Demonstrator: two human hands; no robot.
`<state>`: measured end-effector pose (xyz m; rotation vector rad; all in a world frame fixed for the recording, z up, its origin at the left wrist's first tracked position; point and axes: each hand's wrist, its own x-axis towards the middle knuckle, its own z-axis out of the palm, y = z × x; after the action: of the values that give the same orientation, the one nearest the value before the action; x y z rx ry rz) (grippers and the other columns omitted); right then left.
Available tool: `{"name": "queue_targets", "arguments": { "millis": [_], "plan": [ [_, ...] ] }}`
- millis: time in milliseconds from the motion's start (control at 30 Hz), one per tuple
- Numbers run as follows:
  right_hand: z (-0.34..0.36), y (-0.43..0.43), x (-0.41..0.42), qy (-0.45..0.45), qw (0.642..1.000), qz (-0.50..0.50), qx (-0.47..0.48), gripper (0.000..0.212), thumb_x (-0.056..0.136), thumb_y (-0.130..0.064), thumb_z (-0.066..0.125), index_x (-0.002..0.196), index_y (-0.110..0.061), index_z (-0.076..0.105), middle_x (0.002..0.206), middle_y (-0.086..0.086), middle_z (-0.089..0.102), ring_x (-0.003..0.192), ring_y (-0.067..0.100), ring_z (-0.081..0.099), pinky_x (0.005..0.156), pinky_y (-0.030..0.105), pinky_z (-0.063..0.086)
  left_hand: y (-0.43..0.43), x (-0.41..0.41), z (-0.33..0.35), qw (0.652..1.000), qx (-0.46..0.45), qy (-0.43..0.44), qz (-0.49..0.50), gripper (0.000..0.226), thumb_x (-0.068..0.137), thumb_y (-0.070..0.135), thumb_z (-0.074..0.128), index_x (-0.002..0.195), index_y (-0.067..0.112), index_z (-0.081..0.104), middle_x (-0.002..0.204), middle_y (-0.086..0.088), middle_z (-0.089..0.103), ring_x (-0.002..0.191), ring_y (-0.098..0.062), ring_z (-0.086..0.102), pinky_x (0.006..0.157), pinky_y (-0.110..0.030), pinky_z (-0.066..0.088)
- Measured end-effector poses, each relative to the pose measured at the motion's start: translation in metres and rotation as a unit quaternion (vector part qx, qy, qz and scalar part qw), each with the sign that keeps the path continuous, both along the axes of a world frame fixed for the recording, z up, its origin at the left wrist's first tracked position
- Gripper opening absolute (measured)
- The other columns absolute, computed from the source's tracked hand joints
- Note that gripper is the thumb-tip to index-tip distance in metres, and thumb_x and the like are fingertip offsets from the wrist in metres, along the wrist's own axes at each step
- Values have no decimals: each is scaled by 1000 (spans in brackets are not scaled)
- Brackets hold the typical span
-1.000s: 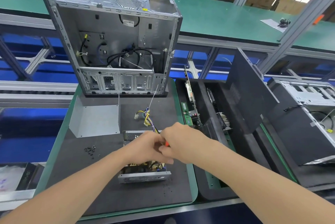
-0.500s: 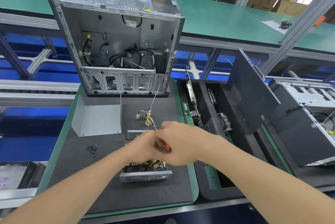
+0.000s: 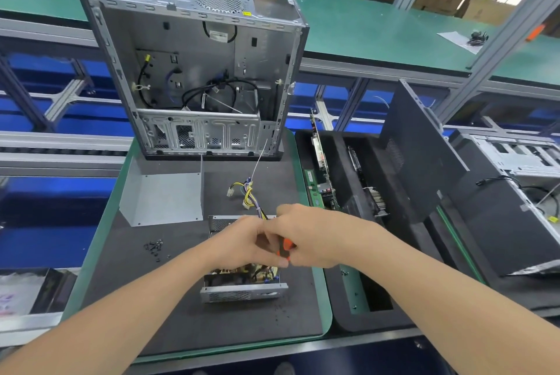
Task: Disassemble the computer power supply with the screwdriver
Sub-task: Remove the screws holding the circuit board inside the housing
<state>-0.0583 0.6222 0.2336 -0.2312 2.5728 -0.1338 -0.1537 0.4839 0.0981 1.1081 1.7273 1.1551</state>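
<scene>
Both hands have barely shifted over the last second, hovering over the same spot on the power supply (image 3: 242, 283); only the head camera has drifted a little. From that one view, the right hand (image 3: 315, 236) keeps its grip wrapped round the orange-and-black handle of the screwdriver (image 3: 285, 248), and the left hand (image 3: 242, 245) sits against it, fingers curled near the shaft, though what they pinch is hidden. The power supply lies open-topped on the dark mat (image 3: 181, 314) of the desk, in front of the upright computer case (image 3: 197, 71). Its removed cover (image 3: 163, 198) lies to the left behind it, with loose screws (image 3: 154, 248) just to its left. I'd judge an inner screw is being worked out.
</scene>
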Motion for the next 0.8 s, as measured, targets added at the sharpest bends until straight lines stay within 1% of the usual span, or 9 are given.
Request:
{"name": "queue_targets", "arguments": {
  "millis": [133,200,267,333,400,500,667,733,800],
  "plan": [
    [-6,1,1,4,999,48,-6,16,87,-7,61,99,-17,65,98,-1,39,88,24,52,55,27,28,2,2,-2,1000,-8,12,-4,7,73,41,79,68,37,75,70,11,72,67,-4,55,64,-28,45],
    [-5,2,2,25,999,43,-16,12,89,-17,62,101,-20,61,96,-2,40,83,20,49,58,26,35,3,2,-6,1000,-6,18,2,13,75,42,83,68,33,75,71,5,72,66,-8,53,62,-28,42],
    [-4,0,4,67,998,5,-20,18,92,-37,62,95,-22,53,91,-2,44,79,21,52,66,35,48,3,1,-8,1000,-1,19,13,7,73,39,79,73,34,73,71,10,71,67,-6,55,62,-27,44],
    [-7,-4,5,115,991,-61,41,41,94,-60,53,88,-21,43,77,-1,40,74,28,53,63,38,46,5,1,-9,999,0,30,20,6,70,37,73,76,39,71,72,14,70,66,-2,55,63,-26,49],
    [-11,-12,5,125,979,-122,104,52,96,-69,42,81,-19,41,69,0,32,71,30,47,61,37,39,6,3,-8,1000,13,11,12,13,71,37,79,82,37,72,77,7,72,70,-5,54,69,-27,54],
    [-16,-18,1,80,980,-164,83,42,100,-56,47,87,-17,51,71,1,33,77,34,53,62,34,38,6,3,-8,999,29,19,-7,19,73,39,86,82,37,70,72,14,64,67,-4,50,63,-25,46],
    [-6,-3,-2,36,997,-69,7,14,94,-28,61,104,-18,62,92,3,56,80,31,59,66,40,54,4,0,-6,1000,15,-4,-7,17,78,35,88,80,33,71,73,16,68,66,-4,55,64,-25,44],
    [-5,1,-1,16,999,-30,-18,15,89,-17,63,103,-20,63,92,-3,49,79,24,58,68,41,54,4,-1,-4,1000,7,4,-4,19,79,37,87,77,23,73,72,15,69,66,-4,56,64,-26,44],
    [-5,2,-1,6,1000,0,-23,18,86,-10,64,101,-20,65,89,-9,37,75,15,49,59,32,42,4,0,-3,1000,0,13,-14,22,79,41,84,73,21,76,72,9,71,67,-7,56,64,-29,44]
  ]
}}
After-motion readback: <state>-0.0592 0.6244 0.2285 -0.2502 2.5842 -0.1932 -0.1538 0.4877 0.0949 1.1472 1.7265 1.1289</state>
